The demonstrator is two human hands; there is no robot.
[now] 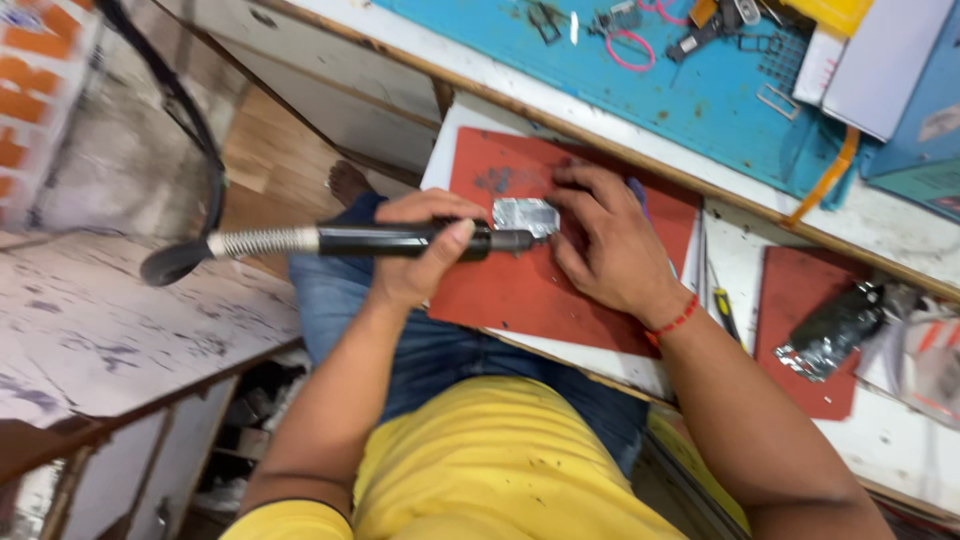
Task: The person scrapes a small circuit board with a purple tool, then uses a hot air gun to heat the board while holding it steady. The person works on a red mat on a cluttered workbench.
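My left hand (415, 265) grips a black pen-shaped rotary handpiece (400, 240). A metal spring collar and a black flexible hose run off its back end to the left. The tool's tip touches a small silver metal plate (522, 215) lying on a red mat (510, 290). My right hand (610, 250), with a red thread around the wrist, lies flat on the mat. Its fingertips hold the right side of the plate down.
The red mat sits on a white pull-out board (600, 355) over my lap. A second red mat (800, 300) to the right carries a crumpled silver and black piece (830, 330). A blue work surface (700, 90) behind holds small tools, pink rings and parts. A worn white bench (120, 320) lies at left.
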